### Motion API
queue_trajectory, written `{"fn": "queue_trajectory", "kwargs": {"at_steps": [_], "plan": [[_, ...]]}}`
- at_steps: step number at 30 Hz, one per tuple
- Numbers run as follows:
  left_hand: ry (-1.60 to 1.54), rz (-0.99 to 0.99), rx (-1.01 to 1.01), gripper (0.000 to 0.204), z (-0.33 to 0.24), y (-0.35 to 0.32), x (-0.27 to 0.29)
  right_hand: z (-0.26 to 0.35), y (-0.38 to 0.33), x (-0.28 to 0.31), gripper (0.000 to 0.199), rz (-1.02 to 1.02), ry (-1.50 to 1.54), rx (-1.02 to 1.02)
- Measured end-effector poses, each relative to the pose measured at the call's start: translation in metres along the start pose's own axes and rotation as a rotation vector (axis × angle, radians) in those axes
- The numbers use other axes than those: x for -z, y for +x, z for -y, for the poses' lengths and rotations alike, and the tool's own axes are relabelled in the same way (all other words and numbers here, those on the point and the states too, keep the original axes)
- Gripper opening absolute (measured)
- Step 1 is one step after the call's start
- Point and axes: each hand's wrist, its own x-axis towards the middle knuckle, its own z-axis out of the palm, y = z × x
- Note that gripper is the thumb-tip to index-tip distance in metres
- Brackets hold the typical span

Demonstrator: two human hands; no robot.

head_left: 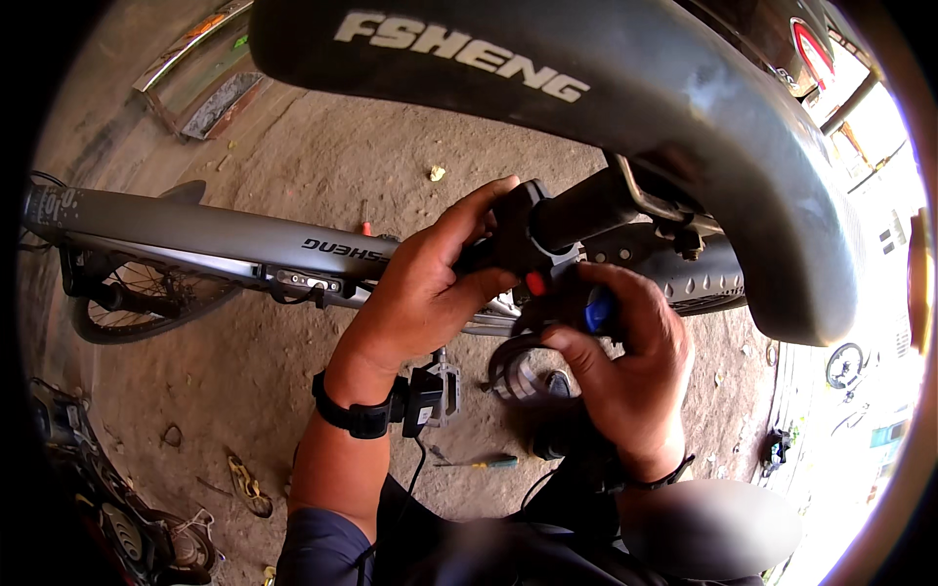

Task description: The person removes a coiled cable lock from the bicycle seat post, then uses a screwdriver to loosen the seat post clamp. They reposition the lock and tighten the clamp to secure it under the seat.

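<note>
Left hand (pixel 430 288) is wrapped round the black seat clamp (pixel 523 239) where the seat post (pixel 586 210) enters the frame (pixel 225 234), thumb up over the clamp's top; the grip is clenched on it. Right hand (pixel 630 361) sits just below and to the right, fingers curled round a small blue-tipped tool (pixel 598 311) held against the clamp's underside; that grip is also clenched, though how the tool seats is hidden by the fingers. A red spot (pixel 534 283) shows on the clamp between the two hands.

Handling, as judged: clamp and post are rigid metal, firmly carried by the frame, not fragile. The post looks smooth and may slip under a bare palm; the clamp's squared body is the better hold. The tool is light and small, best held near its blue end.

Markings: the saddle (pixel 606 107) fills the upper view, dark grey, with white block lettering along its side. The grey frame tube carries dark lettering, upside down from here, left of the left hand. A red-rimmed round sign (pixel 813 51) sits at top right.

Surroundings: a wrist strap (pixel 357 415) carries a small black device; a pedal (pixel 445 381) and a screwdriver (pixel 484 462) lie below on the dirt floor (pixel 293 391). The wheel (pixel 137 293) is at left.
</note>
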Motion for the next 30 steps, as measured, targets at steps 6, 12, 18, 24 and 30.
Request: {"fn": "queue_trajectory", "kwargs": {"at_steps": [6,12,18,24,30], "plan": [[-0.022,-0.018,0.065,0.076,-0.001,-0.002,-0.001,0.007,0.005,0.003,0.05,0.017,0.001,0.002],[-0.011,-0.057,-0.017,0.07,0.003,0.0,-0.007,-0.008,0.014,0.007,0.047,-0.004,0.138,0.006],[0.006,-0.056,0.089,0.072,-0.008,-0.003,-0.003,0.009,0.006,-0.003,0.054,-0.011,0.051,-0.001],[-0.025,-0.058,0.108,0.072,-0.009,-0.003,-0.005,0.004,0.008,-0.002,0.051,-0.057,0.101,0.025],[0.008,-0.115,-0.088,0.062,0.01,-0.002,-0.009,-0.012,0.015,0.016,0.04,0.003,0.523,-0.18]]}}
